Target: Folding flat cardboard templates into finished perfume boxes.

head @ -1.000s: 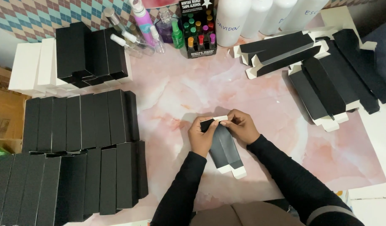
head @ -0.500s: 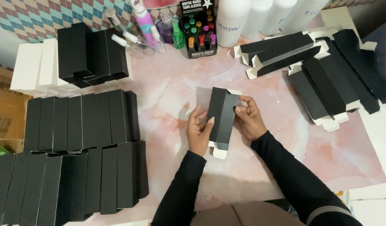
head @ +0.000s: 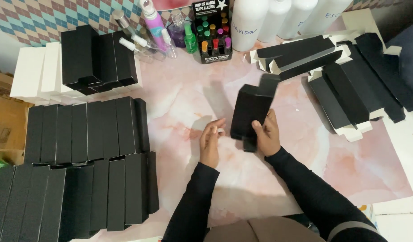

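Centre frame, my right hand [head: 268,134] alone pinches the upright black box [head: 250,113], left hand [head: 211,140] open and empty beside it; one-handed, the box could tip or crumple.

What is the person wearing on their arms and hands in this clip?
Both arms are in long, close-fitting black sleeves that end at the wrists. The left hand and right hand are bare, with no gloves. The right sleeve shows a thin grey stripe near the upper arm.

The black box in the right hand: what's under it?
Under the black box, held up by the right hand, shows the pink marbled table, with the box's shadow to its left. The patch straight beneath the box is covered. The left hand is off it.
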